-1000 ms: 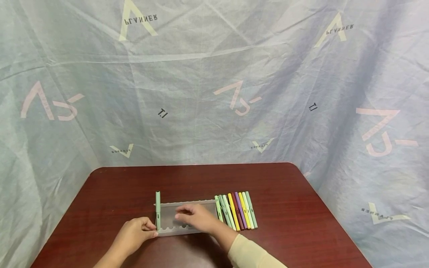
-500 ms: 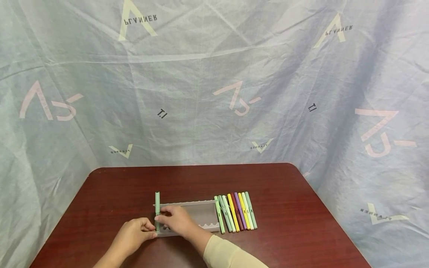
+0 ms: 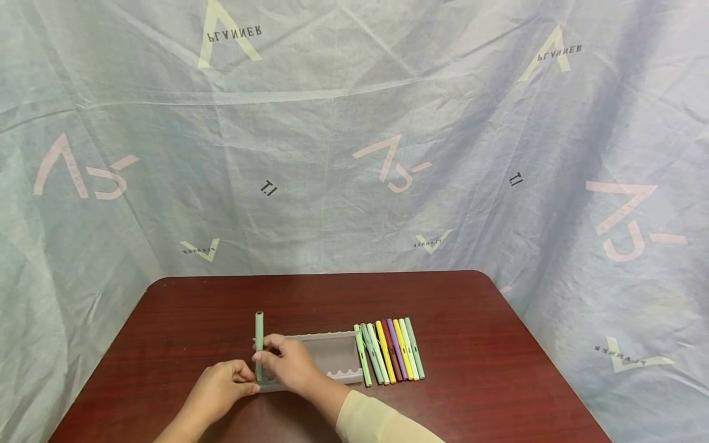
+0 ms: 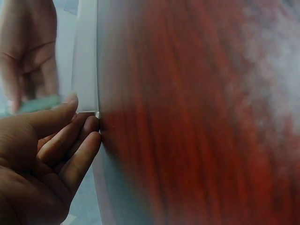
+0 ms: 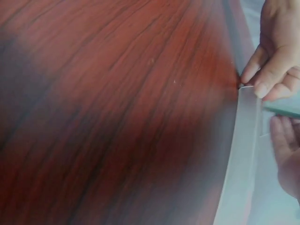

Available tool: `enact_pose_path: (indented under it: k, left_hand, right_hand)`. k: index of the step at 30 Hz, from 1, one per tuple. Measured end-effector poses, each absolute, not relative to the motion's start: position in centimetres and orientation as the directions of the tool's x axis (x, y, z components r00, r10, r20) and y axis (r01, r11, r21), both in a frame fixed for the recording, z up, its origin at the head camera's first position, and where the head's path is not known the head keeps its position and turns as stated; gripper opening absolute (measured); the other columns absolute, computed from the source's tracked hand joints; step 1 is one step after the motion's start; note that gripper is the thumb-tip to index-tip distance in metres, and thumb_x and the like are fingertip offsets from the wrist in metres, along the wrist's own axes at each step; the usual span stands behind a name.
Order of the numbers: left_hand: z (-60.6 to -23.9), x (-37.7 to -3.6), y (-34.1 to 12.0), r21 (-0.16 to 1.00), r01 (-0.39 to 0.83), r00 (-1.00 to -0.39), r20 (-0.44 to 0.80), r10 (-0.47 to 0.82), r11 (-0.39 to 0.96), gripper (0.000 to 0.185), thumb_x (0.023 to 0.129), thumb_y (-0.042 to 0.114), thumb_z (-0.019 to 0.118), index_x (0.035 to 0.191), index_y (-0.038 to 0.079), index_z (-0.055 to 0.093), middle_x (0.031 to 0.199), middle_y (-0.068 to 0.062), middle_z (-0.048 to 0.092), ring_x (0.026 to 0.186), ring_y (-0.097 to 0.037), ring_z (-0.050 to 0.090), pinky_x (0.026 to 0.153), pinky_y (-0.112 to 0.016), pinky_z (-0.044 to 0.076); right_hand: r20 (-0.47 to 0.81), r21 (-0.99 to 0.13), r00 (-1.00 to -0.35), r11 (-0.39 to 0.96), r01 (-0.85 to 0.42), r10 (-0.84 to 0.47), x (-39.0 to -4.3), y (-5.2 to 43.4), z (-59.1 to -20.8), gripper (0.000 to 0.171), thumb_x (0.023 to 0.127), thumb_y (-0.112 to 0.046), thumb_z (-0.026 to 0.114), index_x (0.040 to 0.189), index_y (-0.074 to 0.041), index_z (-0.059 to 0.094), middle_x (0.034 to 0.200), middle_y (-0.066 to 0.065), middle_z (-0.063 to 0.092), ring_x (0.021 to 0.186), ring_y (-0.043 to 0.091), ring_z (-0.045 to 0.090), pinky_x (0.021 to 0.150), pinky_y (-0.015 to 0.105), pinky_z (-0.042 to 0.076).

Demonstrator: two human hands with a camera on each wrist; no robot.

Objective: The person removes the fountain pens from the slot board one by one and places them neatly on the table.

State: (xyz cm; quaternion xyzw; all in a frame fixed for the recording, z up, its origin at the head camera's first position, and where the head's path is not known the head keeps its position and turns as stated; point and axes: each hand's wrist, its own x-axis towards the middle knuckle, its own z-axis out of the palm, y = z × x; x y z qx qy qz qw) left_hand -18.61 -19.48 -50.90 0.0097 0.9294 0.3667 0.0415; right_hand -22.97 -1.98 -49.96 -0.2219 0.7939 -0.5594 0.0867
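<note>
A clear plastic tray with scalloped notches along its long sides lies on the table. At its left end stands a pale green pen, lengthwise away from me, its far end beyond the tray's back edge. My right hand reaches over the tray and holds the pen by its middle with thumb and fingers. My left hand pinches the tray's near left corner, as the tray wall in the right wrist view shows. The pen looks blurred in the left wrist view, and my right palm covers part of the tray.
Several capped pens in green, yellow, dark red, purple and white lie side by side just right of the tray. The dark red wooden table reaches back to a pale printed cloth hanging behind and at the sides.
My right hand has moved left across the tray to the pale green pen and taken hold of it. The pen has shifted slightly away from me; my left hand stays at the corner.
</note>
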Motion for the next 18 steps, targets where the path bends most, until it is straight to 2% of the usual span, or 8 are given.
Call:
enact_pose_path:
  k: [3, 6, 10, 18]
  left_hand:
    - [-51.0, -18.6, -19.5, 0.681, -0.001, -0.998, -0.052, 0.047, 0.732, 0.015, 0.075, 0.022, 0.083, 0.078, 0.021, 0.068, 0.075, 0.012, 0.069, 0.072, -0.006, 0.063, 0.063, -0.03, 0.05]
    - [-51.0, -18.5, -19.4, 0.679, 0.008, -0.998, -0.035, 0.043, 0.734, 0.017, 0.074, 0.022, 0.083, 0.076, 0.021, 0.067, 0.075, 0.012, 0.069, 0.072, -0.006, 0.063, 0.063, -0.03, 0.05]
    - [-50.9, -18.4, -19.3, 0.675, 0.004, -0.999, -0.029, 0.031, 0.737, 0.017, 0.074, 0.022, 0.083, 0.075, 0.022, 0.066, 0.075, 0.012, 0.07, 0.073, -0.005, 0.064, 0.064, -0.03, 0.051]
    - [-50.8, -18.4, -19.3, 0.681, 0.0, -0.999, -0.031, 0.028, 0.732, 0.016, 0.074, 0.022, 0.084, 0.077, 0.022, 0.068, 0.076, 0.011, 0.071, 0.074, -0.007, 0.065, 0.066, -0.033, 0.053]
  right_hand:
    - [0.162, -0.962, -0.865, 0.118, -0.245, -0.474, -22.9, -1.6, -49.8, 0.02, 0.097, -0.022, 0.062, 0.11, -0.008, 0.068, 0.095, 0.005, 0.073, 0.078, 0.008, 0.068, 0.069, 0.026, 0.057]
    - [0.163, -0.985, -0.838, -0.032, -0.171, -0.52, -22.6, -1.2, -50.1, 0.023, 0.099, -0.015, 0.058, 0.113, 0.002, 0.064, 0.1, 0.021, 0.071, 0.088, 0.028, 0.072, 0.076, 0.033, 0.059]
    - [0.162, -0.987, -0.822, -0.106, -0.124, -0.546, -22.5, -0.4, -51.2, 0.029, 0.101, -0.01, 0.053, 0.115, 0.015, 0.057, 0.101, 0.034, 0.067, 0.097, 0.052, 0.065, 0.079, 0.037, 0.059]
    - [0.144, -0.988, -0.826, -0.122, -0.091, -0.544, -22.8, 1.4, -52.3, 0.037, 0.102, -0.013, 0.052, 0.121, 0.019, 0.052, 0.103, 0.036, 0.066, 0.098, 0.049, 0.066, 0.082, 0.038, 0.058]
